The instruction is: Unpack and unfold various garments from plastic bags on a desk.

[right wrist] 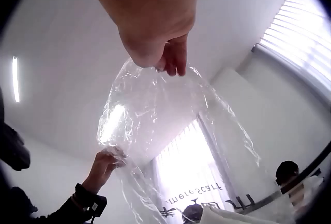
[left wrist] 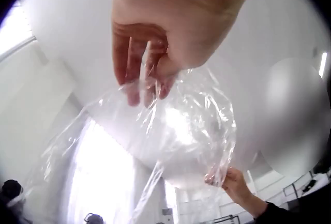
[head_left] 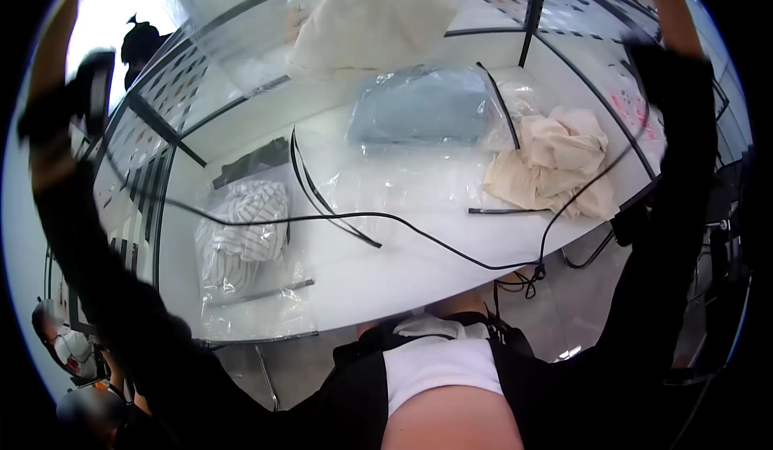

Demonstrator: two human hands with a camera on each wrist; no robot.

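Note:
A large clear plastic bag (left wrist: 201, 105) is held up high between my two raised hands. My left hand (left wrist: 170, 17) pinches its rim, fingers bent over the film in the left wrist view. At another part of the rim, my right hand (right wrist: 155, 27) grips the film between thumb and fingers. The bag hangs spread and wrinkled below them. A folded cream cloth (head_left: 370, 23) hangs low in the bag, above the table's far side in the head view. Both hands lie beyond the head view's upper edge, with only forearms showing.
On the white table (head_left: 419, 241) lie a bagged blue-grey cloth (head_left: 419, 108), a bagged striped cloth (head_left: 241, 233) and a crumpled cream cloth (head_left: 564, 160). A black cable (head_left: 386, 215) runs across in front of me. Clear panels with dark frames border the table; other people are nearby.

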